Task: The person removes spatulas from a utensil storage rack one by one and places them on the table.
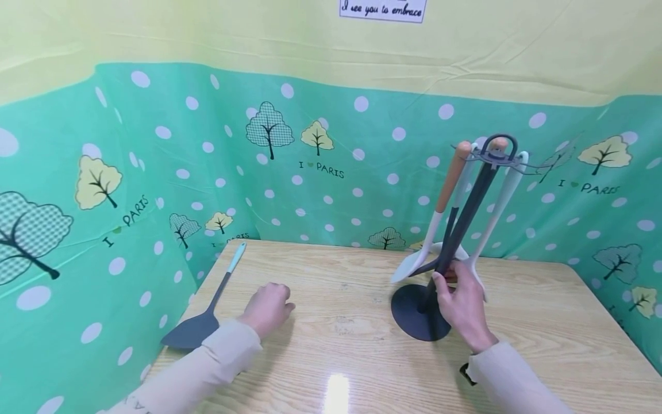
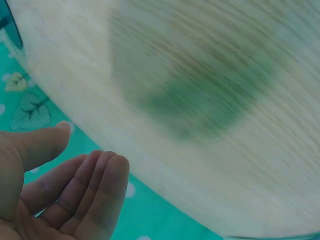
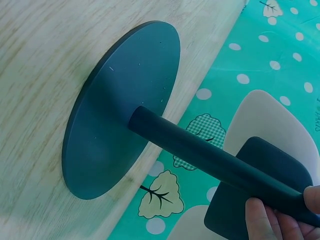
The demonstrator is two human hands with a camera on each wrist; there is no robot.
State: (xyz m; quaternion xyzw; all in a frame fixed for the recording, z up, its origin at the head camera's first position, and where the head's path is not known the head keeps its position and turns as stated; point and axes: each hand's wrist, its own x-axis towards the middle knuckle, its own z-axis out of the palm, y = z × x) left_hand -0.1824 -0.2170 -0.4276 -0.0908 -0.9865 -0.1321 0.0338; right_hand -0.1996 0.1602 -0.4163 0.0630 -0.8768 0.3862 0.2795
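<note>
My right hand [image 1: 462, 301] grips the dark pole of a utensil stand [image 1: 468, 214] low down, thumb on one side and fingers on the other. Its round black base [image 3: 122, 112] is close over the wooden table. From the ring at the top hang several utensils, among them a white turner with a wood-coloured handle [image 1: 450, 181] and a white utensil with a pale handle [image 1: 500, 201]. Over the table at left, my left hand [image 1: 267, 309] holds nothing, its fingers loosely bent. To its left lies a dark turner [image 1: 199, 325] with a mint handle.
The wooden table [image 1: 331, 287] is backed by a green dotted cloth [image 1: 331, 172] with tree prints, which also closes the left and right sides. A bright light reflection shows near the table's front. A dark band sits at my right wrist.
</note>
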